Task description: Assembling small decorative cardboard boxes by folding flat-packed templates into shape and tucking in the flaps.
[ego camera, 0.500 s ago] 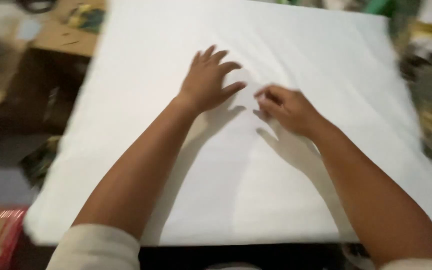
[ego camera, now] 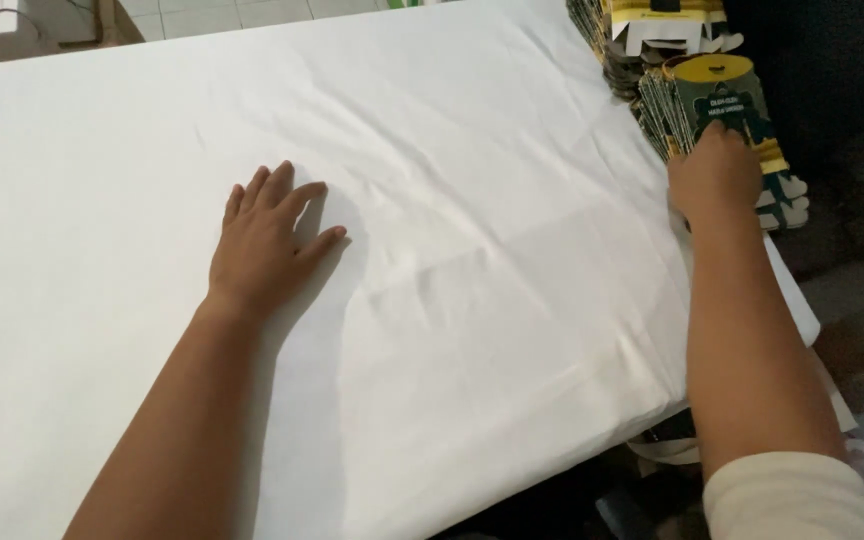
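White cloth (ego camera: 472,300) is spread over a wide table and fills most of the view, with soft creases across its middle and its near right corner hanging over the edge. At the right edge of the cloth, the right hand (ego camera: 717,178) is laid on a stack of flat printed cardboard packages (ego camera: 727,110), green and yellow with a rounded top tab; the fingers are curled down over the nearest package, but the hold is hidden by the back of the hand, so whether anything is pinched cannot be told. The stack is leaned like a fan just beyond the table's right border, and a second bundle of the same packages (ego camera: 652,25) is seen behind it at the top of the frame. The left hand (ego camera: 267,240) is rested flat on the cloth, left of centre, palm down with fingers spread and nothing held. Both forearms are bare, and a pale sleeve (ego camera: 792,495) is seen on the right arm near the lower right corner. Beyond the far edge of the cloth, a tiled floor (ego camera: 242,8) is visible, and dark floor lies to the right of the table.
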